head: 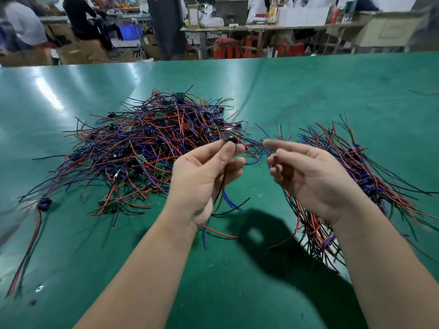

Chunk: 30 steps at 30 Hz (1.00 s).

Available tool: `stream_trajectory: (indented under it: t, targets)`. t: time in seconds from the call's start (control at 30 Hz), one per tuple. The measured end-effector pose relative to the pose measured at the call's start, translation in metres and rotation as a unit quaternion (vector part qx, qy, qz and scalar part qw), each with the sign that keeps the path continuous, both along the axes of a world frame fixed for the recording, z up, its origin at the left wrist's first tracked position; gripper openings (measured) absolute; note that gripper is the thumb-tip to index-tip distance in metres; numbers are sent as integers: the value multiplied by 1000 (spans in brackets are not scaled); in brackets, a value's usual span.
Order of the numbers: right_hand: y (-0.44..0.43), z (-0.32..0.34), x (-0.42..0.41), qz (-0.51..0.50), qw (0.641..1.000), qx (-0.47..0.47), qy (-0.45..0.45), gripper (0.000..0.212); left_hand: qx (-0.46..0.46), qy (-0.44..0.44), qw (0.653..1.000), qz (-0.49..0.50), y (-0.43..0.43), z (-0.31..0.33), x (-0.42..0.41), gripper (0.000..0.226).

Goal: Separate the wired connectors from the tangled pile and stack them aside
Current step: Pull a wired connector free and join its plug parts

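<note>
1 green table (308,91), tangled pile (154,143), workbenches (273,28) behind

no readable text, labels or numbers anywhere, background boxes and papers too blurred

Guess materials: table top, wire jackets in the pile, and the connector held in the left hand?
Table top: green mat, looks like rubber or vinyl. It is semi-gloss, with streaks of lamp glare.
Wire jackets: smooth plastic insulation in red, blue and black. The strands curve freely.
Connector, pinched in the left hand: dark, probably moulded plastic, but too blurred to be sure.
</note>
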State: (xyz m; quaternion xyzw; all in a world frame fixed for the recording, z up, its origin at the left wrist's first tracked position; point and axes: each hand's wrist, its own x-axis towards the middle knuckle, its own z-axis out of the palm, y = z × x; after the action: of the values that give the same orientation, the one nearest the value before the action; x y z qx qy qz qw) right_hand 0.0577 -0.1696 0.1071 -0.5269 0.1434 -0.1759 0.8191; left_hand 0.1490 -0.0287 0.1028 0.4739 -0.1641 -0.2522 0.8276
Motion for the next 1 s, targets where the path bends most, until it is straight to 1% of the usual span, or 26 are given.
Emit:
stream_trajectory:
  t: [0.03, 0.1, 0.17, 0.23, 0.3, 0.37, 0.43, 0.5, 0.6, 0.7, 0.77, 0.87, 1.0]
  targets:
    - [2, -2, 0, 12, 1000, -21, 16, 21, -24, 40, 999, -12, 2, 3, 1, 20]
    - [8, -4, 1, 42, 999, -30, 14, 28, -57, 101, 992, -43, 6, 7, 3, 22]
    - [11, -5, 2, 61, 998, -31, -5, 37, -41, 118, 989, -78, 7, 9, 2, 20]
    - [12, -6, 3, 68, 997, -35, -12, 42, 26, 88, 989, -112, 4, 5, -3, 17]
    - [11, -7, 4, 60, 997, -43, 4, 35, 84, 47, 984, -152, 0, -1, -9, 14]
    - [9, -9, 4, 53, 996, -59, 35, 24, 110, 23, 977, -182, -2, -7, -13, 13]
    - [7, -9, 3, 55, 994, -70, 56, 20, 128, 9, 971, -203, -2, -10, -13, 16]
    - [5, -9, 2, 56, 994, -71, 67, 17, 151, -6, 964, -221, -1, -11, -13, 19]
    - [1, -10, 2, 44, 991, -81, 101, 20, 190, -27, 953, -236, 1, -11, -12, 15]
    - [-5, -11, 1, 33, 988, -92, 119, 26, 207, -30, 947, -243, 2, -12, -13, 6]
    - [-7, -11, -1, 51, 986, -107, 120, 25, 208, -26, 949, -234, 0, -14, -14, 8]
    - [-7, -12, -3, 93, 976, -142, 135, 31, 214, -40, 949, -227, -2, -16, -18, 9]
    - [-8, -15, -2, 81, 970, -163, 159, 18, 237, -61, 942, -228, -3, -17, -19, 8]
